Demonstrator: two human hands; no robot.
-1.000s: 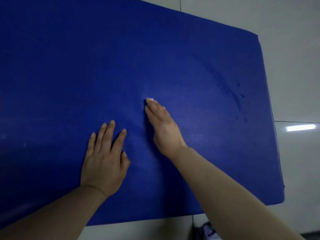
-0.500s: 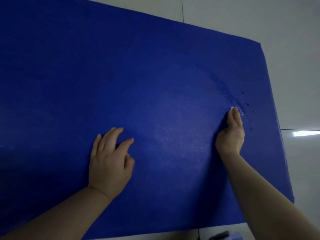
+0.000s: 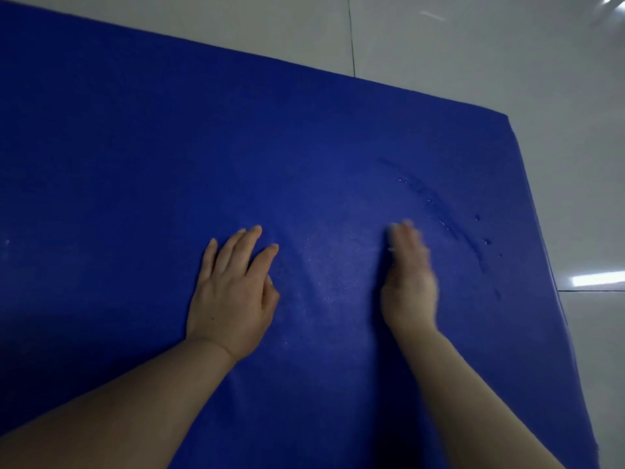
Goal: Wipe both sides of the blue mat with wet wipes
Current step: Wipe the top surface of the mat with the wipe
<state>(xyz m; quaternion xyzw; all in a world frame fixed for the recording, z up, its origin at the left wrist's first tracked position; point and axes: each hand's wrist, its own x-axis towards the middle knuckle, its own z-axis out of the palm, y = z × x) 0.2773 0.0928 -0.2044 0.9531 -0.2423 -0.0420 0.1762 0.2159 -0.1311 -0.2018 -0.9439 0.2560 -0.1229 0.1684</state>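
Right now the blue mat (image 3: 169, 147) lies flat on a pale tiled floor (image 3: 456, 55), filling most of the view, with its far right corner in sight. An arc of wet streak and droplets (image 3: 433, 201) shows near its right side. The left hand (image 3: 233, 292) presses flat on the mat, fingers spread and straight, steadying it. The right hand (image 3: 407, 286) is blurred, fingers straight and held together against the mat; a speck of white at its edge may be the wet wipe, though I cannot tell for sure. To wipe well, overlapping strokes should probably run out to the edges while the left hand pins the mat. Glossy tiles with grout lines reflect ceiling light (image 3: 597, 279) at right.
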